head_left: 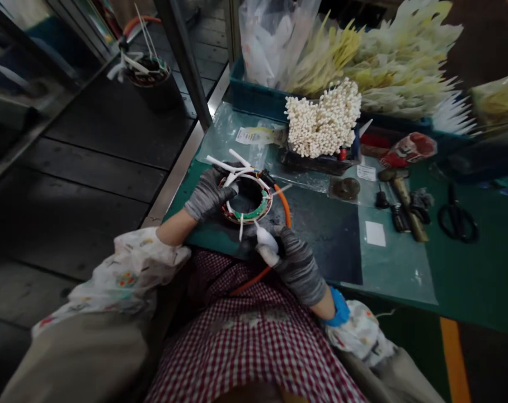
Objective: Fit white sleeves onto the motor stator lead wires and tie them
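A wound motor stator sits at the near edge of the green workbench, left of centre, with white leads sprouting from its rim. The left hand, in a grey knit glove, lies over its upper left side, fingers curled closed onto the white leads. The right hand, grey glove over blue, is closed around a white tapered plastic tube, its tip just at the stator's lower rim. An orange cable runs beneath that hand. Upper right, a blue plastic crate holds bundled white and yellow sleeving; black-handled scissors and a wooden-handled hammer lie far right
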`<state>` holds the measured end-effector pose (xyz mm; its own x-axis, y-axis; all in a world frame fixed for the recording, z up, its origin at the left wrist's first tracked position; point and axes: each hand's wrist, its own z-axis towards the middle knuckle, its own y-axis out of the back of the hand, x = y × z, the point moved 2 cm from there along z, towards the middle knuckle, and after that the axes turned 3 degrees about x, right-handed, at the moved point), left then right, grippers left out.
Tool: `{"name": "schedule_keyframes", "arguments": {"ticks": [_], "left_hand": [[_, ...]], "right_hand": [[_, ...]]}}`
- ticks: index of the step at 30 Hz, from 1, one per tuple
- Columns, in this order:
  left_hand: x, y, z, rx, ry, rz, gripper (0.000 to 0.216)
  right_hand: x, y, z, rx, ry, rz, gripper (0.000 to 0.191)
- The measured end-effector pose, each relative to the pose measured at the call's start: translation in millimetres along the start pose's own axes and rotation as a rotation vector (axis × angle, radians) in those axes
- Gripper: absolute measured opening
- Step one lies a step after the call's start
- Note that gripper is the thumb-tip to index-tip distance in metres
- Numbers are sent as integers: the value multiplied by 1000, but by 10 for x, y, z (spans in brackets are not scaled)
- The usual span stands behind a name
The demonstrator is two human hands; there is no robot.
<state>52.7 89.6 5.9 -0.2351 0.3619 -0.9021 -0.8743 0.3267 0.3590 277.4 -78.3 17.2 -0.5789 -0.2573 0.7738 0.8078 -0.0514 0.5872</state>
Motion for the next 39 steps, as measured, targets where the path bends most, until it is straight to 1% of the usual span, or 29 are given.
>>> {"name": "schedule_keyframes", "arguments": {"ticks": [2,4,5,7,9,11,13,15,19,21,23,26,29,32,35,39], "left_hand": [[-117,-70,-223,-52,-19,62,53],[-233,-153,-454,-108,-52,147,53],[-286,-195,-551,-122,-91,173,53],[-372,-272,-691,-126,-214,156,54],[-421,-328,-773,-144,-340,114,53],[-427,-365,-831,-189,-401,116,48],[-399,-392,-892,-211,-404,157,46],[-350,-408,-962,-205,-384,203,45],[-235,-407,-1060,-138,-202,346,45],[-222,-396,-1067,-121,-178,370,46],[-246,-390,-1048,-116,-219,359,45],[-305,-403,-988,-112,-247,384,48],[-395,-422,-919,-151,-334,407,51],[-518,-427,-831,-149,-434,405,49],[-660,-429,-695,-62,-420,444,48],[-837,-493,-442,117,-277,563,49]], "right_hand": [[-23,-99,-125,-32,-18,-33,30],[-52,-88,-243,-29,-23,-9,34],[-58,-58,-294,-10,-29,21,36],[-45,15,-364,46,-62,63,41],[-1,83,-382,92,-92,67,46],[71,136,-346,96,-70,56,44],[153,173,-275,77,-21,46,36],[223,197,-199,74,-3,27,28],[300,230,-108,89,3,-67,18],[318,247,-92,66,45,-148,18],[327,258,-82,63,82,-209,21],[324,270,-70,66,92,-261,25],[308,290,-75,40,105,-304,27],[283,344,-99,-27,164,-314,25],[236,433,-110,-77,168,-343,22],[164,519,-85,-68,146,-370,24]]}}
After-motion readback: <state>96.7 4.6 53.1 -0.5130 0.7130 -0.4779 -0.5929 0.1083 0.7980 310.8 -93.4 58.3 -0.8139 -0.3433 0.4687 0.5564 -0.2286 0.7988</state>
